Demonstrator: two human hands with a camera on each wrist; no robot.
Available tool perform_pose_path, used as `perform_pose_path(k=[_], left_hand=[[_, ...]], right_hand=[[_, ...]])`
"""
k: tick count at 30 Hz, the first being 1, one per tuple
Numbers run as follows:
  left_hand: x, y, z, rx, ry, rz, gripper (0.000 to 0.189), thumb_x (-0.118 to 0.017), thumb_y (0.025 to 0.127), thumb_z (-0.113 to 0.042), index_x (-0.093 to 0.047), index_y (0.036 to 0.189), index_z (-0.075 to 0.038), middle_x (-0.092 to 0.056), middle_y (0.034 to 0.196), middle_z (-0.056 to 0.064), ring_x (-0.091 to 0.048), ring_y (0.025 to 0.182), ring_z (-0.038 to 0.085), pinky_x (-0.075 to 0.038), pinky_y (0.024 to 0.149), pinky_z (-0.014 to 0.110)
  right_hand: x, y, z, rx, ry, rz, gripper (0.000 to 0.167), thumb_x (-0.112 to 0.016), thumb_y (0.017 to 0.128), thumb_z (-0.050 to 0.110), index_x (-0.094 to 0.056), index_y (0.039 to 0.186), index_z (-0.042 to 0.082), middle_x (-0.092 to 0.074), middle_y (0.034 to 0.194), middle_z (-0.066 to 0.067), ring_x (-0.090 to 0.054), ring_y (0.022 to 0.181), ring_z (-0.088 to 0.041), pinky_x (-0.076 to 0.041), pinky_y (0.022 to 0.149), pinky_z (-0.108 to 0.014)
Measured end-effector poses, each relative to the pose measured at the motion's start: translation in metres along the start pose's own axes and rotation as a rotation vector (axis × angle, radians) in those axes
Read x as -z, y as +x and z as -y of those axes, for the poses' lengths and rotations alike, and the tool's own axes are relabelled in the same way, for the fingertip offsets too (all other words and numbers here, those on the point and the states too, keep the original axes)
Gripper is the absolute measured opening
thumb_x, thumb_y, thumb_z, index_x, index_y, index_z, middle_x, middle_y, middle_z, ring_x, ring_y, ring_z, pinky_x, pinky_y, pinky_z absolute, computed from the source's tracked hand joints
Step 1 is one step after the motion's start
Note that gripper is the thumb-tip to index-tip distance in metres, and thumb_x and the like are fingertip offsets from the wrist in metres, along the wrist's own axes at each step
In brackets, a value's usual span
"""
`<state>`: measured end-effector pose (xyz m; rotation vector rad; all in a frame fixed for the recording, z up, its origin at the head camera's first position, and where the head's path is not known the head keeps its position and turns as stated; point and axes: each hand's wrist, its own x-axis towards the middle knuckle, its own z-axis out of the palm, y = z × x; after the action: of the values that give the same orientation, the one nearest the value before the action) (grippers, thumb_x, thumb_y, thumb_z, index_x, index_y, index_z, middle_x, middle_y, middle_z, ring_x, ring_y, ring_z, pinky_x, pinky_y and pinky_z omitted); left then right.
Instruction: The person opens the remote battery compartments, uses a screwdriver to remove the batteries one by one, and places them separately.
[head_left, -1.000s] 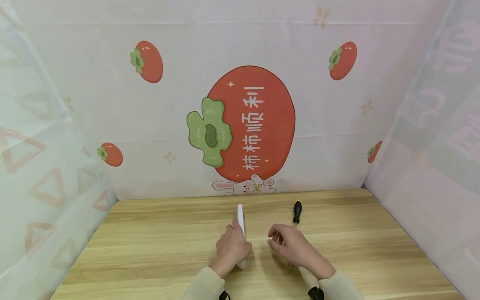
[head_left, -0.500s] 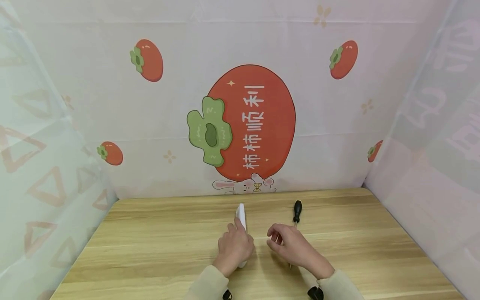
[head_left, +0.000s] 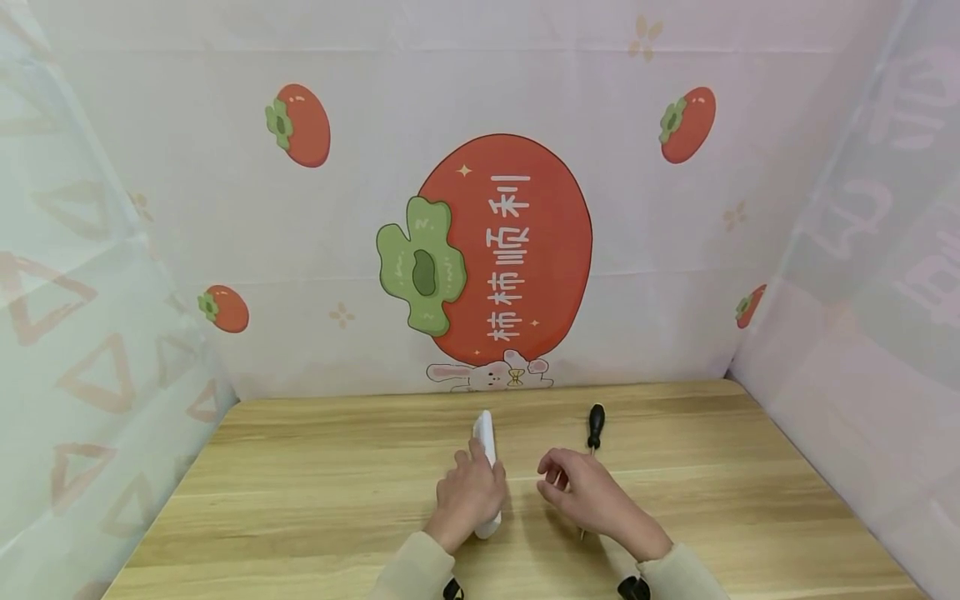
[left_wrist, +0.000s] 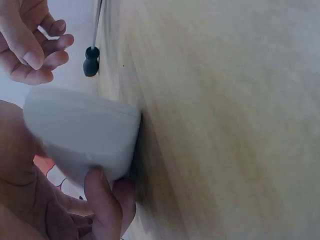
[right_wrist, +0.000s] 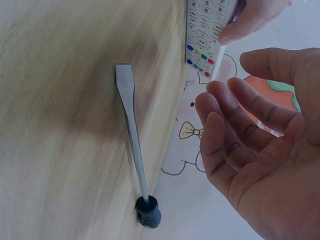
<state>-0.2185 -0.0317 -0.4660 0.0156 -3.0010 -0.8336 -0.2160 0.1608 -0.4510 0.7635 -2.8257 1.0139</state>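
My left hand (head_left: 471, 493) grips a white remote control (head_left: 487, 429), which stands on its long edge on the table. In the right wrist view the button side of the remote (right_wrist: 204, 37) shows, with small coloured keys near one end. From the left wrist view I see its smooth pale end (left_wrist: 82, 132) between thumb and fingers. My right hand (head_left: 588, 496) holds nothing; its fingers are loosely bent, just above the table. Beneath and beyond it lies a flat-blade screwdriver (head_left: 596, 427) with a black handle, its metal blade (right_wrist: 126, 80) plain in the right wrist view.
The wood-grain table (head_left: 315, 500) runs back to a printed cloth wall (head_left: 337, 208) with persimmon drawings. Cloth sides close in the left and right. The screwdriver handle points toward the back wall.
My left hand has shifted slightly right and turned the remote a little, so its far end now sits further right. The right hand and the screwdriver stay in place.
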Motion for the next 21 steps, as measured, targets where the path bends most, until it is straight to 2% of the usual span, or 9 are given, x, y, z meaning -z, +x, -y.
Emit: perform_pose_path(k=[6,11,21], left_hand=[[-0.0001,0.0021,-0.0019,0.027,-0.008,0.022,0.078,-0.063,0.097,-0.038,-0.034,0.149,0.013,-0.055,0.111,0.031,-0.058,0.071,0.035,-0.049,0.061,0.049],[-0.0014,0.0037,-0.0037,0.029,-0.003,0.009,0.086,-0.071,0.092,-0.041,-0.035,0.149,0.013,-0.054,0.114,0.033,-0.06,0.078,0.038,-0.05,0.068,0.053],[-0.0054,0.0078,-0.0066,0.019,0.027,0.015,0.088,-0.077,0.088,-0.04,-0.038,0.146,0.013,-0.051,0.101,0.028,-0.055,0.07,0.031,-0.05,0.061,0.048]], right_hand=[[0.0011,-0.0016,-0.0001,-0.007,-0.018,-0.017,0.007,-0.072,0.092,0.01,-0.069,0.099,0.008,-0.061,0.085,0.009,-0.057,0.076,-0.006,-0.05,0.066,-0.026],[0.0016,-0.0021,0.0003,-0.022,-0.031,-0.028,0.009,-0.073,0.092,0.011,-0.069,0.1,0.009,-0.063,0.091,0.005,-0.059,0.082,-0.011,-0.051,0.07,-0.028],[-0.0009,-0.0005,-0.0037,-0.03,-0.029,-0.019,0.009,-0.073,0.093,0.012,-0.069,0.1,0.009,-0.064,0.093,0.005,-0.059,0.083,-0.012,-0.051,0.072,-0.03]])
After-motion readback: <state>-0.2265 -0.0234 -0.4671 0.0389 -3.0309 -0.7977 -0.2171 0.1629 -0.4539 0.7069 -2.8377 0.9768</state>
